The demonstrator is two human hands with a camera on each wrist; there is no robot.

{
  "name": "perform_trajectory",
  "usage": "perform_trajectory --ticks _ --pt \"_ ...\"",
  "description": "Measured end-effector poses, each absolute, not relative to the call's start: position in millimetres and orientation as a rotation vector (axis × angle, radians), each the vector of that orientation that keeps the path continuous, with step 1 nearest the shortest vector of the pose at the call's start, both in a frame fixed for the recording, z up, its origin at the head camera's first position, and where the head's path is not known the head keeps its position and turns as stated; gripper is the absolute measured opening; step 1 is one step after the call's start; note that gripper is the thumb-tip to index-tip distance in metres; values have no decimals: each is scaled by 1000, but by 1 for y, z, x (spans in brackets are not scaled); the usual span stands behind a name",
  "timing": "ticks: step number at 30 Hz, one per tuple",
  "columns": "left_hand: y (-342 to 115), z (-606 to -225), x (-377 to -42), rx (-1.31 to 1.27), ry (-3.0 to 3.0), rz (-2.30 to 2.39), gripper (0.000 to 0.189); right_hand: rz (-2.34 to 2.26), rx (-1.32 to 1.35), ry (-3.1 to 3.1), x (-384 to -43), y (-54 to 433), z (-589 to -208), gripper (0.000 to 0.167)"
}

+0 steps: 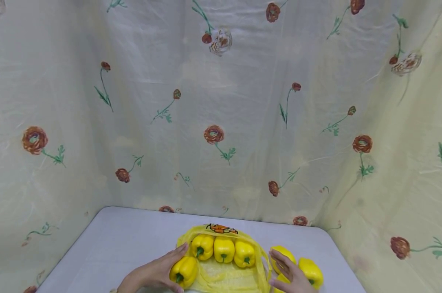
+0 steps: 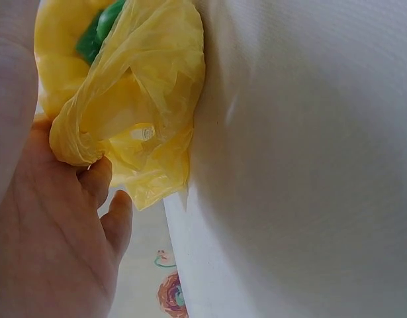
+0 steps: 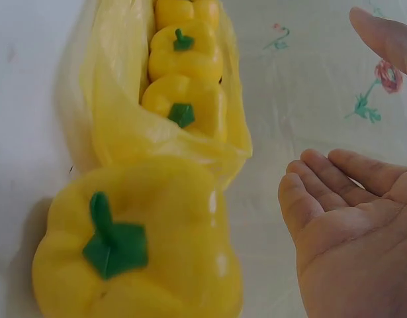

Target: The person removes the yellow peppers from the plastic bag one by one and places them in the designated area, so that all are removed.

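Observation:
A yellow plastic bag (image 1: pixel 228 280) lies on its side with its mouth toward me. Three yellow bell peppers (image 1: pixel 223 250) with green stems sit in a row inside it. At the bag's left edge my left hand (image 1: pixel 152 270) holds another yellow bell pepper (image 1: pixel 184 271), thumb on the near side and fingers on the far side. In the left wrist view the bag's rim (image 2: pixel 74 139) covers part of that pepper and touches the fingers. My right hand (image 1: pixel 292 274) is over the right side, holding nothing; in the right wrist view its fingers (image 3: pixel 316 179) are extended, apart from the nearest bell pepper (image 3: pixel 140 245).
More yellow bell peppers (image 1: pixel 310 272) lie on the white table (image 1: pixel 133 232) to the right of the bag, partly behind my right hand. A flower-printed curtain (image 1: pixel 242 162) encloses the table at the back and both sides.

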State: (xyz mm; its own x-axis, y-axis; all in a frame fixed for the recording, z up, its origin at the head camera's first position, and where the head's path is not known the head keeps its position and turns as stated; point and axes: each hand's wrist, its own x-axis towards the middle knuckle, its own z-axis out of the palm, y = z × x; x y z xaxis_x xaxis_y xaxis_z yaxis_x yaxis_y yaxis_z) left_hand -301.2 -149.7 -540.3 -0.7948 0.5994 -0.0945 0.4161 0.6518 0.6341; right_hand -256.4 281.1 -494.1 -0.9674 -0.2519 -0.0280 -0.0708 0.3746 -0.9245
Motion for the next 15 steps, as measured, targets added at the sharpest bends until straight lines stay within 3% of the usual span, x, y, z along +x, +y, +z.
perform_trajectory --ticks 15 --pt "-150 -540 -301 805 2576 882 113 -1670 -418 2303 -261 231 -485 80"
